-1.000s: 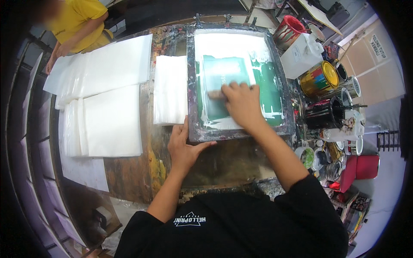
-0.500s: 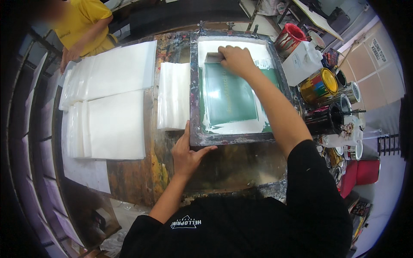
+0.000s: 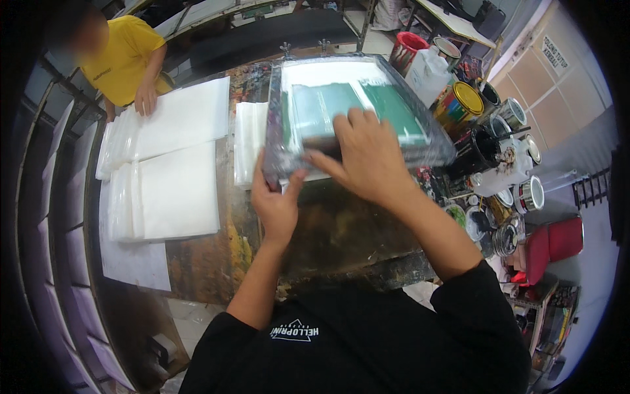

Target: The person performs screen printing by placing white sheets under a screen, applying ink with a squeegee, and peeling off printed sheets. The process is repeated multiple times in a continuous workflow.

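A screen printing frame (image 3: 433,152) with a green mesh and white ink smeared over it sits at the table's far middle, its near side tilted up and blurred. My left hand (image 3: 274,209) grips the near left corner, thumb on the front edge and fingers at the side. Over the near part of the mesh, my right hand (image 3: 373,154) is closed on a squeegee (image 3: 319,142), mostly hidden under the fingers. Just left of the frame lies a stack of clear-white plastic bags (image 3: 248,141), partly covered by it.
Two larger stacks of white sheets or bags (image 3: 177,190) lie on the left of the stained table (image 3: 203,269). A person in a yellow shirt (image 3: 128,59) touches the far stack. Ink cans (image 3: 467,98), a white jug (image 3: 428,73) and a red bucket (image 3: 408,49) crowd the right side.
My right hand has come toward me with the squeegee, from the far end of the mesh to its near end. The frame's near side has risen, with my left hand now gripping its corner.
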Demonstrator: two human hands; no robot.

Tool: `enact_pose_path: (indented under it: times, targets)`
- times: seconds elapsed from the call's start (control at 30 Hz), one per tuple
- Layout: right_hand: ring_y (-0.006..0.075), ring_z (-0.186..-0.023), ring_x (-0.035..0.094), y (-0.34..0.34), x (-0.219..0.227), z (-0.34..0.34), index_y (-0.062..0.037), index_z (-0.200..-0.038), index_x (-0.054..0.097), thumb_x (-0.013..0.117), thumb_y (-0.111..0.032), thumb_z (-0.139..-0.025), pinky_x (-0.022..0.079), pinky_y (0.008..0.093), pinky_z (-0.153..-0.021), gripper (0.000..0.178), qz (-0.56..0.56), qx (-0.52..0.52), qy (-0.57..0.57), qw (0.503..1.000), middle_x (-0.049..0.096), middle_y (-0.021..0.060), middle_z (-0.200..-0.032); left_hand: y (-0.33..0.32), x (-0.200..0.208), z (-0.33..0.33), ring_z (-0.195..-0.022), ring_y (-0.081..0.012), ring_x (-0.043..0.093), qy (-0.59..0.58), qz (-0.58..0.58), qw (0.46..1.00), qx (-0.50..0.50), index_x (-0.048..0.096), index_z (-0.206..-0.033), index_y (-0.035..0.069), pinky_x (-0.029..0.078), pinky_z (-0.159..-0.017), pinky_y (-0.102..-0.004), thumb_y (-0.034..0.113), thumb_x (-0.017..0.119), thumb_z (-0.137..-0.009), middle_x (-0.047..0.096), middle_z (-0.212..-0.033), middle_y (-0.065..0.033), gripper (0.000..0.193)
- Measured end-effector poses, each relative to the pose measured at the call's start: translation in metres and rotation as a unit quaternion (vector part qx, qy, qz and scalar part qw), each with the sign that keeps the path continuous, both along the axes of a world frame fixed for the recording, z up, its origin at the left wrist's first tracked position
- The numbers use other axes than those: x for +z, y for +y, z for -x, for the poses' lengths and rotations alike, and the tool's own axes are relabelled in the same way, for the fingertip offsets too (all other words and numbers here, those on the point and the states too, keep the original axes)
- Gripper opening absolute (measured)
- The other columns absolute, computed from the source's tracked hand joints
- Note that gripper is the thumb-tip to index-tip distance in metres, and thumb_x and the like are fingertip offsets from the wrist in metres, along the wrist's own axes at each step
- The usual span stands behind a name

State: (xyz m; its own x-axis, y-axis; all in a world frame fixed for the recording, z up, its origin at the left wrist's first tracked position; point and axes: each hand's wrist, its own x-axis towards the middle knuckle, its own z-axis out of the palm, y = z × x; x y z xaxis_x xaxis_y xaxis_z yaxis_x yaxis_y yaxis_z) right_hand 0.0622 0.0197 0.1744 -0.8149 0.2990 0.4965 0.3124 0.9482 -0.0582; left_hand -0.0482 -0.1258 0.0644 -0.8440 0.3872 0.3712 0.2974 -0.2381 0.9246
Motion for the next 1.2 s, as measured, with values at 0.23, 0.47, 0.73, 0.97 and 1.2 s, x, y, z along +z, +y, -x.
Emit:
enact_pose_path:
  times: [0.23, 0.47, 0.73, 0.97, 1.2]
  targets:
    - [0.0294, -0.064, 0.065, 0.057, 0.061, 0.058, -0.0075, -0.073, 0.068, 0.064, -0.073, -0.092, 0.04, 0.0463, -0.074, 0.068, -0.147, -0.01, 0.188, 0.971, 0.067, 0.008, -0.07, 0.01, 0.032, 0.019, -0.142, -0.0425, 0.046, 0.213, 0.247, 0.944, -0.045, 0.034, -0.162, -0.006, 0.028, -0.123, -0.059, 0.049, 0.073, -0.098, 0.052, -0.144, -0.0318, 0.092]
    - [0.0326, -0.061, 0.062, 0.065, 0.106, 0.074, 0.0011, -0.065, 0.069, 0.05, -0.069, -0.102, 0.047, 0.0486, -0.074, 0.082, -0.075, -0.001, 0.116, 0.99, 0.063, 0.0162, -0.06, -0.015, -0.047, -0.011, -0.164, -0.0447, 0.004, 0.336, 0.608, 0.719, -0.003, 0.033, -0.163, -0.004, -0.02, -0.117, -0.0756, 0.089, 0.037, -0.093, 0.023, -0.168, -0.0393, 0.117]
    - [0.0339, -0.064, 0.065, 0.067, 0.111, 0.078, 0.0018, -0.065, 0.069, 0.055, -0.069, -0.099, 0.047, 0.0495, -0.077, 0.08, -0.02, -0.018, 0.105, 0.994, 0.063, 0.0181, -0.06, -0.015, -0.042, -0.008, -0.165, -0.0384, 0.005, 0.306, 0.612, 0.729, 0.003, 0.033, -0.162, -0.008, -0.021, -0.118, -0.0746, 0.096, 0.039, -0.085, 0.023, -0.172, -0.0313, 0.13]
    - [0.0338, -0.059, 0.062, 0.066, 0.102, 0.075, -0.0014, -0.064, 0.068, 0.058, -0.072, -0.096, 0.045, 0.0477, -0.071, 0.078, -0.032, -0.009, 0.123, 0.992, 0.061, 0.0156, -0.059, -0.011, -0.041, -0.006, -0.165, -0.0354, 0.01, 0.299, 0.6, 0.741, -0.021, 0.033, -0.16, -0.012, -0.021, -0.118, -0.0738, 0.098, 0.039, -0.083, 0.029, -0.17, -0.0292, 0.135]
    - [0.0354, -0.063, 0.063, 0.074, 0.089, 0.08, -0.0019, -0.068, 0.068, 0.055, -0.073, -0.098, 0.045, 0.0495, -0.072, 0.078, -0.08, -0.002, 0.136, 0.988, 0.063, 0.0144, -0.063, 0.011, -0.004, 0.013, -0.151, -0.0425, 0.042, 0.351, 0.432, 0.83, 0.04, 0.053, -0.145, -0.016, 0.0, -0.129, -0.065, 0.077, 0.057, -0.094, 0.056, -0.151, -0.03, 0.106]
